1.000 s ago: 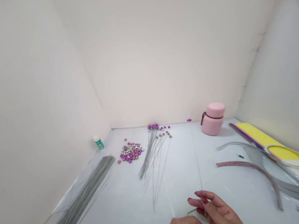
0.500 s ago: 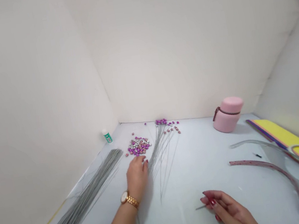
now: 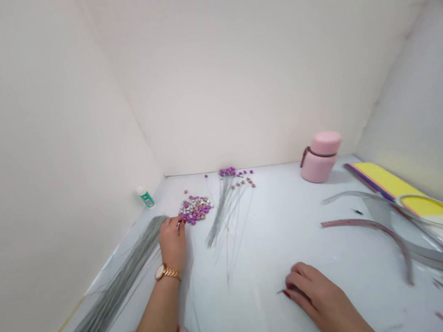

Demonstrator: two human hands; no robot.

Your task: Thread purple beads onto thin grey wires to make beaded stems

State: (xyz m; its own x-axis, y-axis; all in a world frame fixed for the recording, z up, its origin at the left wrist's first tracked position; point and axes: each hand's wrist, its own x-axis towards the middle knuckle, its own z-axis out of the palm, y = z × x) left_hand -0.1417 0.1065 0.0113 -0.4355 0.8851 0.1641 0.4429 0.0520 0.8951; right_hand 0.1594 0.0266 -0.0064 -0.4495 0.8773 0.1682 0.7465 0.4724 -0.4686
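My left hand (image 3: 173,241) has moved since a moment ago. Then it was by the bottom ends of the loose wires; now it sits at the near-left edge of the bead pile (image 3: 195,209). Its fingertips (image 3: 179,223) are pinched at the closest beads. I think it holds one small bead, but that is too tiny to see for sure. To me this means the picking-up step is on now, not the reaching step.

My right hand (image 3: 316,294) has changed too. Earlier its fingers were up and spread. Now it lies flat on the surface (image 3: 261,250), well away from the bead pile, toward me. Its fingers are curled down over a thin wire (image 3: 282,291) whose end pokes out on the left. The grip looks closed on that wire.

The camera has shifted as well, so everything sits a bit more left than before.

The big wire bundle (image 3: 114,288) lies just left of the bead pile and runs back toward me. The wires with beads on top (image 3: 228,204) lie just right of the pile. The small green bottle (image 3: 145,197) stands behind the pile, near the wall. The pink jar (image 3: 319,157) is far to the right of it.
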